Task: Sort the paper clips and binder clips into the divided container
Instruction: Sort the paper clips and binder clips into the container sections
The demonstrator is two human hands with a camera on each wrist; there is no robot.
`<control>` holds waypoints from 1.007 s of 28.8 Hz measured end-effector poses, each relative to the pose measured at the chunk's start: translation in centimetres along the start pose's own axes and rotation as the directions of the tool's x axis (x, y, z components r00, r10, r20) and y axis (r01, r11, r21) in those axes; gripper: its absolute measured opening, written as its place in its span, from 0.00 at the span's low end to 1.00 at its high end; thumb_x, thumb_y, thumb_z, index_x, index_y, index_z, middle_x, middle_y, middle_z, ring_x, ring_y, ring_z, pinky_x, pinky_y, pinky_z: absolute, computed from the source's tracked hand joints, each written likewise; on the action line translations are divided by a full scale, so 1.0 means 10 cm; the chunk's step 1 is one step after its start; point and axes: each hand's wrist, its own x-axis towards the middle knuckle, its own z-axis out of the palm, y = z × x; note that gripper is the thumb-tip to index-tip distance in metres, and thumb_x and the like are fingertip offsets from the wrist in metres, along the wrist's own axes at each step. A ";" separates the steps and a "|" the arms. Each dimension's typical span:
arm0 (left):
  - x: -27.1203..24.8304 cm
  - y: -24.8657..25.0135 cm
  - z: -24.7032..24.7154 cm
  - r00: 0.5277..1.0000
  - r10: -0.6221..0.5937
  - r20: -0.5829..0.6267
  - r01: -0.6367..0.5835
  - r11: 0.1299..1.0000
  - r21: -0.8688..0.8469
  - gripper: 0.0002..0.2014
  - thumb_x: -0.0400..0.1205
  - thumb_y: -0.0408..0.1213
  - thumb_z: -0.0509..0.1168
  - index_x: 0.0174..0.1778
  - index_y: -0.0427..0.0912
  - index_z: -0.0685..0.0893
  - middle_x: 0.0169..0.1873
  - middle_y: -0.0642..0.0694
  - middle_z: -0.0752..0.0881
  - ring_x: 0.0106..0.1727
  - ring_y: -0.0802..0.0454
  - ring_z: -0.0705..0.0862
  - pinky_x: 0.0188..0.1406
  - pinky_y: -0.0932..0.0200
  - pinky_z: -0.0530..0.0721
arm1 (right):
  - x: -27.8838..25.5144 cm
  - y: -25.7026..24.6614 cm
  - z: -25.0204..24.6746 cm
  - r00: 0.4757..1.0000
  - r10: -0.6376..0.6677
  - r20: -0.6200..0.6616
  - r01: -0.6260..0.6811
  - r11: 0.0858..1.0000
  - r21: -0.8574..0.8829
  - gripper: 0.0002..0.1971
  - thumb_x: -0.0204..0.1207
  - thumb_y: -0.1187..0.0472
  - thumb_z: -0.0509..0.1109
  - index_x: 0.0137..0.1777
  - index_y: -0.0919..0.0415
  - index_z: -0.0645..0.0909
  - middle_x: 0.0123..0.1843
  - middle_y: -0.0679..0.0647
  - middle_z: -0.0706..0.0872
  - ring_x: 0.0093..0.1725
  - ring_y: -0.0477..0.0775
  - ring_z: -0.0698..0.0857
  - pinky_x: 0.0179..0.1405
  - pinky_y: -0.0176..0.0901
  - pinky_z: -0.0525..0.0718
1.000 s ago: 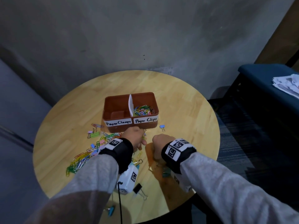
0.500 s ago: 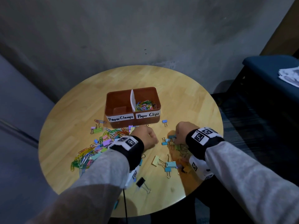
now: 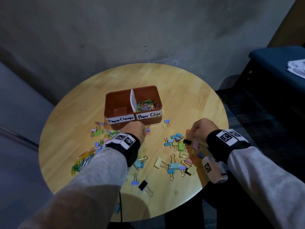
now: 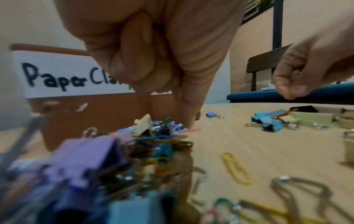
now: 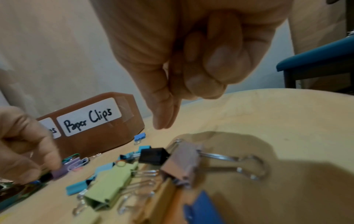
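On table (image 3: 189,100): one container (image 3: 115,103), two compartments; both hands curled, grip unclear

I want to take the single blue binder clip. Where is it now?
In the head view, the blue binder clip lies alone on the table, just right of the container, beyond the right hand.

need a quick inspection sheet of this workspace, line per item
surface: round wooden table, lit unevenly.
job's things: brown divided container; paper clips in its Paper Clips side, the Paper Clamps side looks empty; loose paper clips front-left; binder clips scattered front-right.
clutter: nothing seen.
hands: left hand fingers curled, index tip down on the table; right hand curled above the binder clips, nothing visibly held.
cables: black cable hanging below the left arm.
surroundings: grey wall; blue bench with papers.
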 end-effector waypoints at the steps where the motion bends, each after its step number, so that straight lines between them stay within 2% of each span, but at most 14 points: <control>1: 0.02 -0.05 -0.02 1.000 -0.013 0.002 0.013 1.000 0.012 0.09 0.77 0.31 0.68 0.37 0.51 0.88 0.51 0.48 0.87 0.53 0.45 0.84 0.58 0.49 0.84 | 0.00 0.03 0.00 1.000 0.010 -0.001 -0.010 1.000 0.011 0.10 0.72 0.65 0.73 0.31 0.54 0.83 0.37 0.54 0.85 0.45 0.55 0.84 0.41 0.38 0.76; 3: 0.06 -0.14 -0.02 1.000 -0.021 0.001 0.021 1.000 0.019 0.11 0.76 0.32 0.67 0.31 0.52 0.85 0.50 0.48 0.88 0.53 0.45 0.85 0.57 0.50 0.84 | 0.00 0.06 0.02 1.000 0.024 -0.011 -0.023 0.999 0.038 0.08 0.73 0.66 0.72 0.33 0.57 0.86 0.37 0.55 0.86 0.44 0.55 0.84 0.43 0.39 0.78; 5: 0.08 -0.18 -0.02 1.000 -0.005 -0.008 0.005 1.000 0.024 0.11 0.76 0.32 0.66 0.31 0.52 0.85 0.49 0.48 0.88 0.53 0.45 0.85 0.57 0.49 0.84 | 0.01 0.07 0.04 1.000 0.025 -0.016 -0.024 0.998 0.054 0.08 0.73 0.66 0.71 0.33 0.58 0.86 0.34 0.53 0.86 0.40 0.52 0.83 0.43 0.39 0.78; 8: 0.12 -0.17 0.03 0.999 0.042 -0.012 -0.041 0.997 0.063 0.11 0.79 0.31 0.65 0.42 0.53 0.88 0.53 0.48 0.87 0.56 0.45 0.84 0.58 0.48 0.84 | 0.03 0.02 0.08 1.000 0.014 -0.005 -0.014 0.998 0.060 0.11 0.74 0.63 0.72 0.30 0.57 0.81 0.28 0.52 0.83 0.33 0.49 0.81 0.39 0.36 0.75; 11: 0.15 -0.08 0.10 0.991 0.126 0.047 -0.132 0.979 0.155 0.15 0.82 0.33 0.62 0.56 0.56 0.88 0.59 0.49 0.86 0.60 0.45 0.83 0.59 0.49 0.84 | 0.02 -0.06 0.12 1.000 -0.007 -0.017 0.008 0.997 0.077 0.13 0.73 0.63 0.73 0.27 0.56 0.78 0.28 0.52 0.80 0.38 0.54 0.82 0.39 0.36 0.75; 13: 0.19 -0.01 0.13 0.985 0.154 0.073 -0.165 0.964 0.207 0.15 0.83 0.34 0.62 0.60 0.55 0.87 0.61 0.48 0.86 0.62 0.43 0.83 0.60 0.49 0.83 | 0.02 -0.12 0.13 0.999 -0.022 -0.026 0.025 0.995 0.096 0.13 0.72 0.61 0.73 0.27 0.56 0.78 0.28 0.52 0.81 0.40 0.56 0.84 0.39 0.37 0.78; 15: 0.22 0.05 0.13 0.983 0.169 0.071 -0.182 0.946 0.268 0.13 0.83 0.36 0.62 0.60 0.52 0.87 0.60 0.47 0.86 0.60 0.43 0.84 0.58 0.49 0.84 | 0.02 -0.16 0.13 0.999 -0.033 -0.024 0.036 0.995 0.096 0.13 0.73 0.60 0.72 0.27 0.55 0.77 0.30 0.54 0.82 0.40 0.57 0.85 0.37 0.37 0.77; 18: 0.23 0.11 0.14 0.975 0.201 0.090 -0.220 0.906 0.362 0.11 0.83 0.35 0.61 0.56 0.46 0.86 0.55 0.44 0.87 0.56 0.42 0.85 0.52 0.51 0.84 | 0.01 -0.20 0.13 0.998 -0.051 -0.024 0.052 0.995 0.081 0.14 0.74 0.60 0.72 0.27 0.54 0.76 0.34 0.55 0.83 0.41 0.54 0.82 0.39 0.36 0.73; 21: 0.17 0.16 0.14 0.968 0.230 0.095 -0.249 0.880 0.405 0.09 0.85 0.33 0.58 0.53 0.40 0.84 0.51 0.39 0.87 0.51 0.38 0.85 0.46 0.49 0.84 | 0.02 -0.25 0.14 0.998 -0.060 -0.012 0.061 0.993 0.097 0.12 0.74 0.60 0.72 0.29 0.54 0.78 0.35 0.53 0.84 0.42 0.52 0.82 0.39 0.36 0.74; 23: 0.12 0.14 0.09 0.973 0.226 0.048 -0.230 0.931 0.282 0.08 0.85 0.36 0.56 0.49 0.41 0.81 0.47 0.40 0.86 0.46 0.38 0.84 0.42 0.50 0.82 | 0.03 -0.30 0.13 0.998 -0.064 0.000 0.064 0.993 0.103 0.10 0.73 0.61 0.73 0.30 0.54 0.80 0.36 0.52 0.85 0.42 0.52 0.82 0.39 0.37 0.76; 26: 0.00 0.01 -0.04 0.987 0.153 -0.048 -0.157 0.983 -0.092 0.09 0.86 0.42 0.54 0.43 0.44 0.74 0.36 0.44 0.80 0.40 0.40 0.79 0.37 0.53 0.73 | 0.03 -0.40 0.13 0.993 -0.117 0.015 0.115 0.990 0.086 0.09 0.73 0.61 0.73 0.31 0.54 0.82 0.35 0.52 0.85 0.42 0.52 0.82 0.39 0.37 0.74; 27: -0.04 -0.04 -0.08 0.990 0.130 -0.059 -0.139 0.969 -0.205 0.10 0.87 0.42 0.53 0.42 0.43 0.72 0.35 0.43 0.78 0.42 0.40 0.79 0.38 0.52 0.71 | 0.01 -0.46 0.15 0.989 -0.144 0.034 0.142 0.988 0.066 0.09 0.72 0.61 0.73 0.31 0.54 0.82 0.35 0.51 0.84 0.42 0.52 0.82 0.39 0.37 0.73; 29: -0.14 -0.15 -0.14 0.994 0.078 -0.075 -0.100 0.927 -0.362 0.13 0.89 0.41 0.51 0.45 0.39 0.74 0.41 0.38 0.80 0.49 0.38 0.80 0.43 0.51 0.71 | -0.05 -0.60 0.22 0.977 -0.188 0.098 0.186 0.982 0.028 0.05 0.70 0.63 0.73 0.33 0.56 0.85 0.36 0.51 0.87 0.42 0.51 0.83 0.39 0.38 0.75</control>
